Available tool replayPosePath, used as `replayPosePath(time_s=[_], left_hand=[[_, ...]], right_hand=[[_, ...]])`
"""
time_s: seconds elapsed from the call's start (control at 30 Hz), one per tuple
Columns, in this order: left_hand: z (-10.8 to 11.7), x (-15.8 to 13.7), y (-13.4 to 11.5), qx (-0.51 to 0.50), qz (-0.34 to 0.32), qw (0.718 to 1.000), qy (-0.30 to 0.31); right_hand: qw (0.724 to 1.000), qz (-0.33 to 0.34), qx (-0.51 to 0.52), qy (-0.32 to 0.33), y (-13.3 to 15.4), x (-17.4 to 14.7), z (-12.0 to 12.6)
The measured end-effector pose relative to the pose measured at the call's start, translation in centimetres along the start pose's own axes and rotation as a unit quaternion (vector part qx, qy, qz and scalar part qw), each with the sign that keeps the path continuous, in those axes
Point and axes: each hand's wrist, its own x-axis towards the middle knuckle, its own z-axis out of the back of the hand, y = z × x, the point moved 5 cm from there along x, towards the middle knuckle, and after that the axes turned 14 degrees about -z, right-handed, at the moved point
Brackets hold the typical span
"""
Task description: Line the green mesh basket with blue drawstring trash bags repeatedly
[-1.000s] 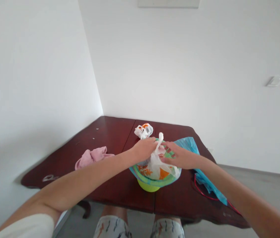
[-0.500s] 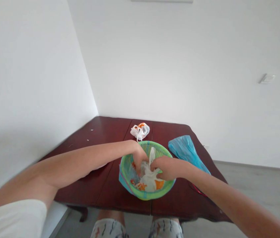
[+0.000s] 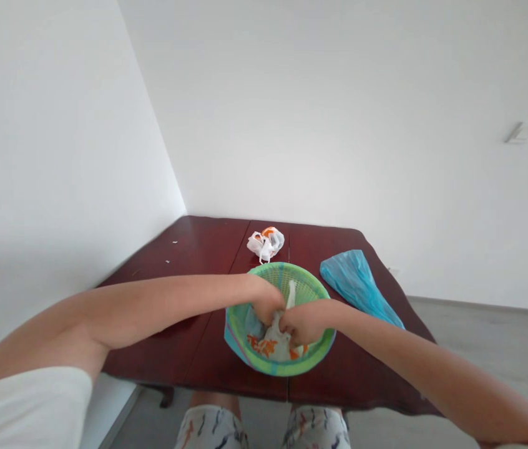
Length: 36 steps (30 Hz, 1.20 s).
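Note:
A green mesh plastic basket (image 3: 308, 280) stands near the front of the dark red table. Inside it lies a white plastic bag (image 3: 277, 344) with orange print, crumpled, one strip of it sticking up. My left hand (image 3: 266, 300) reaches in from the left, fingers closed on the bag's upper part. Close beside it, almost touching, my right hand (image 3: 308, 319) pinches the same bag from the right. The fingertips of both hands are partly hidden by the hands and the plastic. Bluish film shows at the basket's left inner side.
Behind the basket sits another knotted white and orange plastic bag (image 3: 266, 243). A blue plastic bag (image 3: 357, 280) lies flat to the right. Small white scraps dot the left of the wooden table (image 3: 198, 240). White walls border its left and back.
Both hands have drawn closer together over the bag in the basket. The bag has shifted, showing more of its orange print. The view has tilted slightly.

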Motion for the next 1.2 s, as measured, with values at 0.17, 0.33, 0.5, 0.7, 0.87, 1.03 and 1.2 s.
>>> replayPosePath(time_s=[0.17, 0.33, 0.5, 0.7, 0.87, 1.03, 1.2], left_hand=[[2.3, -3.1, -2.0, 0.011, -0.016, 0.999, 0.050], [8.0, -12.8, -6.0, 0.150, -0.039, 0.954, -0.259], [1.1, -22.0, -8.0, 0.218, -0.005, 0.885, -0.412], [-11.0, -20.8, -9.0, 0.296, 0.038, 0.824, -0.482], [-11.8, -18.7, -9.7, 0.293, 0.015, 0.776, -0.559], [-9.9, -19.2, -9.9, 0.257, -0.026, 0.774, -0.578], [-7.7, -19.9, -10.0, 0.201, -0.064, 0.828, -0.519]], right_hand=[[0.999, -0.021, -0.013, -0.021, 0.7, -1.2, 0.8], [0.961, 0.007, 0.142, -0.236, -2.6, -7.9, 3.4], [0.790, 0.044, 0.331, -0.514, -8.2, -14.9, -2.5], [0.689, -0.045, 0.248, -0.680, -7.7, -13.2, -11.8], [0.658, -0.044, 0.196, -0.726, -4.6, -11.4, -13.5], [0.686, -0.033, 0.206, -0.697, -4.5, -12.1, -13.8], [0.699, -0.005, 0.203, -0.686, -4.8, -14.1, -13.3]])
